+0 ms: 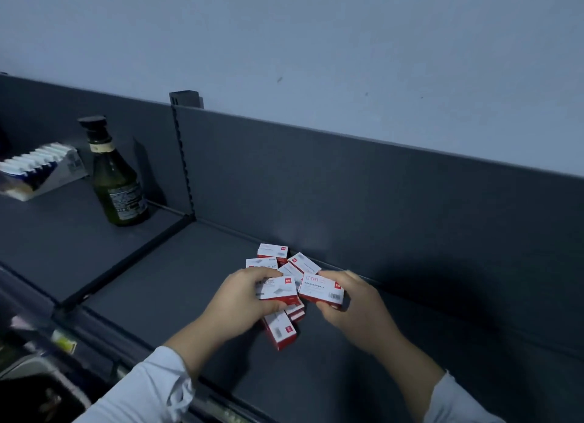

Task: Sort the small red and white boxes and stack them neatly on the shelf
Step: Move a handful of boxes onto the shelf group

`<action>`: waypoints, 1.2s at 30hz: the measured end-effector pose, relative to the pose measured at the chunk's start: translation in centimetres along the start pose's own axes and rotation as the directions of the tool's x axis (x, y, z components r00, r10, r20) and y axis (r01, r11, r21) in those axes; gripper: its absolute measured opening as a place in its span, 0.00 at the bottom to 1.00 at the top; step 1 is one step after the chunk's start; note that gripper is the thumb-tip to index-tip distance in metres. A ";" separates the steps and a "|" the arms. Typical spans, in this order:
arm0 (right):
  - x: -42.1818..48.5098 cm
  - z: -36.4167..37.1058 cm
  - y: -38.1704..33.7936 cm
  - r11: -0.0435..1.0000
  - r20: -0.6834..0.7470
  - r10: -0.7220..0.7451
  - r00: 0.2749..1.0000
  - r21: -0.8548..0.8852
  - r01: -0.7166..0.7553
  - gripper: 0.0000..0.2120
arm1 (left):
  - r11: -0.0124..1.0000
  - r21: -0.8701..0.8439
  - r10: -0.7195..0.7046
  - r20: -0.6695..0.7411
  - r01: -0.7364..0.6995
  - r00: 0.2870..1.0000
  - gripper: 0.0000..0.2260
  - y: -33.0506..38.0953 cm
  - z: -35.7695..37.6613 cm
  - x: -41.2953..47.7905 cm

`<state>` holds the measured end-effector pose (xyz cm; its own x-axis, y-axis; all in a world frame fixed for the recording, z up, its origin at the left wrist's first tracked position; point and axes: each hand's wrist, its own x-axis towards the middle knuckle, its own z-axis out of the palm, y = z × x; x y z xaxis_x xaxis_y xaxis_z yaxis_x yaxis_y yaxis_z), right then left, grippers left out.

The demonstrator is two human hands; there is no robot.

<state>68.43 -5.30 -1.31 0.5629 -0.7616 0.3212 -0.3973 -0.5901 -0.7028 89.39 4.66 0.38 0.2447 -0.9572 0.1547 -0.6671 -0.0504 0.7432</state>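
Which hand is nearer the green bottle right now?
Left. The left hand sits right of and nearer the camera than the green bottle; the right hand is farther right, across the box pile.

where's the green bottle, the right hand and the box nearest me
green bottle [115, 182], head view, on its glass body
right hand [358, 307], head view, on the back of the hand
nearest box [279, 329], head view, on its white top face

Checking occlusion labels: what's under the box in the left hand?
Under the box in the left hand, edges of more boxes stick out; another box lies nearer on the shelf. Hand and box cover the rest; count unclear.
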 end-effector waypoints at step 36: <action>-7.5 13.6 -7.2 0.885 -0.123 0.275 0.954 -0.354 -0.301 0.16 | 0.891 0.268 0.329 0.174 -0.366 0.928 0.19 -12.7 -3.1 -3.3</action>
<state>76.87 8.30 -7.29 0.3382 -0.9214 0.1914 -0.7780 -0.3882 -0.4941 99.23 9.36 -7.61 -0.1151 -0.9546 0.2748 -0.8728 0.2293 0.4308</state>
